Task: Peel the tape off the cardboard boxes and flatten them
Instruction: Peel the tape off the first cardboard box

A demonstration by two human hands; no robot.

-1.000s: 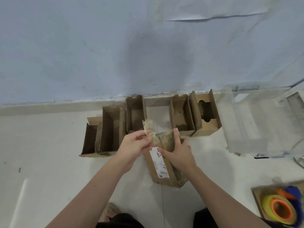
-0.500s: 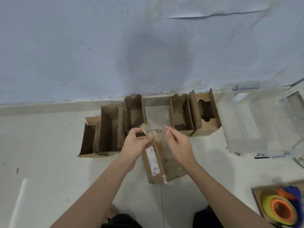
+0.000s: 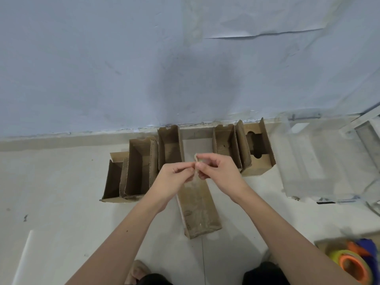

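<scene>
Left hand (image 3: pixel 172 177): fingers curled, fingertips pinching the strip of clear tape at mid-frame.
Right hand (image 3: pixel 216 168): fingers curled, thumb and fingertips pinching the same tape, just beside and touching the left hand's fingertips.
Tape (image 3: pixel 197 161): one crumpled, translucent strip, held up between both hands; its lower part trails down toward the box beneath, though whether it is attached there cannot be told.
Box below the hands (image 3: pixel 198 208): one long cardboard box lying on the floor (image 3: pixel 51 202), running from under the hands toward the near edge, its top face glossy.
Open boxes by the wall: five, in a row on the floor at the foot of the blue wall (image 3: pixel 102 68); three on the left (image 3: pixel 136 171), two on the right (image 3: pixel 255 153), with a gap between the groups behind the hands.
Clear plastic container (image 3: pixel 308 161): one, far right, beside the right-hand boxes.
Tape rolls (image 3: pixel 349 264): near right corner, in a cardboard tray; one yellow-and-orange roll plain, others behind it too blurred to count.
</scene>
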